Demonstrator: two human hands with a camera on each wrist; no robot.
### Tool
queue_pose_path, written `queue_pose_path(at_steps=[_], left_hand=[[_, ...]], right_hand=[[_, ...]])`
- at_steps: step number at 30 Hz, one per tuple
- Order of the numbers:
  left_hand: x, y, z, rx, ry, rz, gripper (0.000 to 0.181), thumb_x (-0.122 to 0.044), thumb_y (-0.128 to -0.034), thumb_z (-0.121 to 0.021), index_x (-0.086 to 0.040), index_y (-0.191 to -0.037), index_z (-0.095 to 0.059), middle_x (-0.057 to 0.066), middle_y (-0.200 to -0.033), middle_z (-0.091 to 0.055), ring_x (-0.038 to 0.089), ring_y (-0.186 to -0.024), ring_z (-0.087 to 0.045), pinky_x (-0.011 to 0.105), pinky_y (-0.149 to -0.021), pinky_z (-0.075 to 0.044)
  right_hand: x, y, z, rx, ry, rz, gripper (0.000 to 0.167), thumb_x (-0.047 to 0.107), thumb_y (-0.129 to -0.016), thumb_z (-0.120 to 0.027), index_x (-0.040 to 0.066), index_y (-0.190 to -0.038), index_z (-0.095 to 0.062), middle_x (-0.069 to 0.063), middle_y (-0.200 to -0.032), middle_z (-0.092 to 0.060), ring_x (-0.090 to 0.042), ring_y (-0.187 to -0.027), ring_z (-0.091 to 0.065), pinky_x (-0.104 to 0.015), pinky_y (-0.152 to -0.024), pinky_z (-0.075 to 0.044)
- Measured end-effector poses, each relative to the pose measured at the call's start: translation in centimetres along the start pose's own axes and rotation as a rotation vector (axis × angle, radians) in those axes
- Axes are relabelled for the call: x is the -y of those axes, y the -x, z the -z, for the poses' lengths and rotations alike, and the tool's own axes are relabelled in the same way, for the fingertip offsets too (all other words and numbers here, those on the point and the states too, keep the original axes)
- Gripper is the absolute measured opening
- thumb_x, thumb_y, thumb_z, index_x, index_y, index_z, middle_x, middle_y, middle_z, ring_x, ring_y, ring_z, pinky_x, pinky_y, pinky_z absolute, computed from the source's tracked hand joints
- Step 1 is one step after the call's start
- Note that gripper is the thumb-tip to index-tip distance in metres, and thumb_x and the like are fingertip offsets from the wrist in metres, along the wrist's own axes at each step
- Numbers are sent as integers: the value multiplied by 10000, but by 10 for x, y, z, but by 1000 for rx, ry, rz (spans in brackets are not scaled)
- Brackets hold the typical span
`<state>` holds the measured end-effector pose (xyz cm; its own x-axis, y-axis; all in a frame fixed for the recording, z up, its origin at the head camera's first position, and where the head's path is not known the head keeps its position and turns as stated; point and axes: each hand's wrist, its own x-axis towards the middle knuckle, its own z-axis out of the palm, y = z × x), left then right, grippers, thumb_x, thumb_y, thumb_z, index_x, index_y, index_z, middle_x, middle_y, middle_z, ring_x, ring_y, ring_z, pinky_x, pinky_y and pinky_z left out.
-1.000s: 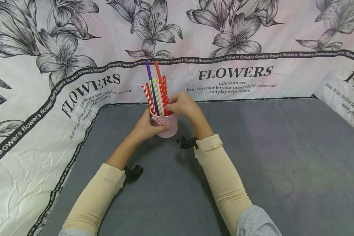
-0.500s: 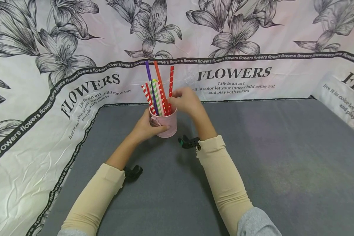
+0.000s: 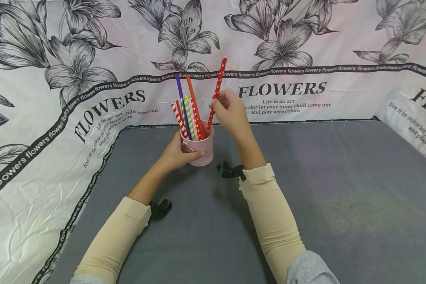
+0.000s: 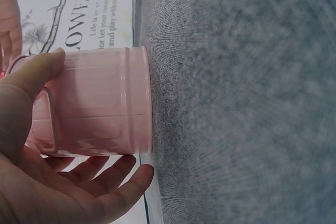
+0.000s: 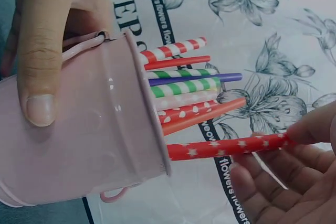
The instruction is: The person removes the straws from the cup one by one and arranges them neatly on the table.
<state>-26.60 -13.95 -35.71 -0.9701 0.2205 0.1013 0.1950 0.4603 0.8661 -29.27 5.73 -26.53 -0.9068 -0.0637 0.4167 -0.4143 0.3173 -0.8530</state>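
A small pink metal bucket stands upright on the grey table, with a wire handle folded at its side. My left hand holds it from the left, thumb across the front and fingers around the far side. My right hand pinches a red paper straw with white stars between thumb and fingers. This straw leans to the right, its lower end still inside the bucket's rim. Several other straws stand in the bucket, among them a purple straw, an orange straw and a green-striped straw.
The grey tabletop stretches to the right and front. Behind and to the left hangs a white cloth printed with flowers and lettering. Each wrist wears a black strap, such as the right wrist's strap.
My right hand has taken hold of the red starred straw and drawn it upward and to the right, tilting it away from the others. The left hand and bucket have stayed in place.
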Motion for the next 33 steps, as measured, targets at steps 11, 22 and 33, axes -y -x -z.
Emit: queue_pose_path(at_steps=[11, 22, 33], left_hand=[[0, -1, -1, -3, -31, 3, 970, -305, -812, -848, -54, -1509, -222, 147, -1417, -443, 302, -1291, -452, 509, -1102, -355], [0, -3, -1, -9, -26, 2, 977, -300, -811, -851, -57, -1516, -220, 141, -1425, -444, 295, -1302, -445, 497, -1116, -337], [2, -2, 0, -7, -21, -4, 959, -303, -810, -850, -58, -1503, -235, 149, -1410, -452, 302, -1290, -454, 503, -1103, -356]], right_hand=[[-1, -3, 9, -85, -111, 76, 262, 24, -977, -609, -20, -1235, -623, -182, -1018, -687, -272, -886, -641, -315, -782, -519], [-9, -8, 27, -115, 8, 8, 351, 70, -977, -636, 41, -1328, -635, -143, -1072, -662, -244, -864, -616, -316, -752, -523], [-30, -13, 43, -29, 144, -176, 356, 100, -972, -639, 33, -1322, -635, -149, -1090, -656, -252, -874, -608, -325, -719, -510]])
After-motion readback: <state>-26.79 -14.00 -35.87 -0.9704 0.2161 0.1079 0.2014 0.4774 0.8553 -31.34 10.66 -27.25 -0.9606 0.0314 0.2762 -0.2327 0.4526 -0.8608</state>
